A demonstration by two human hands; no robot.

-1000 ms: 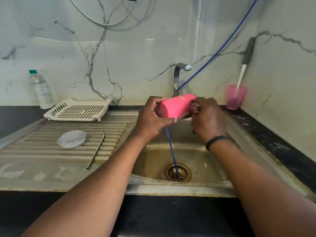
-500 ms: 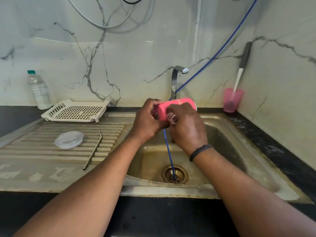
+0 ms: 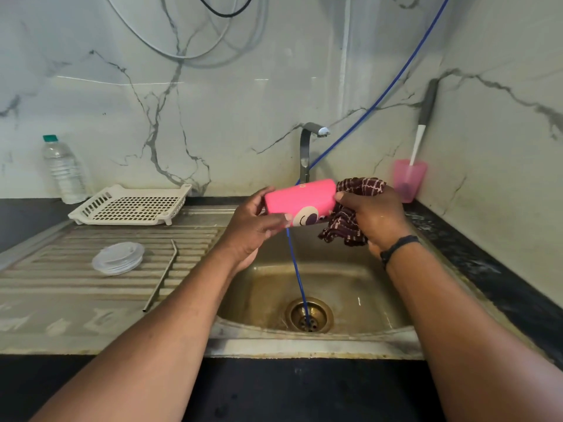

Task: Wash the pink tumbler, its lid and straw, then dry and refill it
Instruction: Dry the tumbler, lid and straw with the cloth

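Note:
The pink tumbler [image 3: 300, 202], printed with a cartoon face, lies sideways in the air above the sink basin [image 3: 350, 287]. My left hand [image 3: 253, 226] grips its left end. My right hand [image 3: 371, 217] holds a dark checked cloth [image 3: 350, 214] bunched against the tumbler's right end. The clear lid [image 3: 118, 257] rests on the ribbed drainboard [image 3: 61, 269] at the left. Beside the lid lies the metal straw [image 3: 161, 275], its bent end pointing toward the wall.
A white plastic rack [image 3: 131, 205] and a water bottle [image 3: 64, 170] stand at the back left. The tap [image 3: 307, 147] rises behind the tumbler. A blue hose [image 3: 300, 281] runs down into the drain. A pink cup [image 3: 408, 179] with a brush stands in the right corner.
My right hand slid with the cloth from over the tumbler's middle out to its right end, and the cloth now shows. The tumbler turned, and its cartoon face has come into sight.

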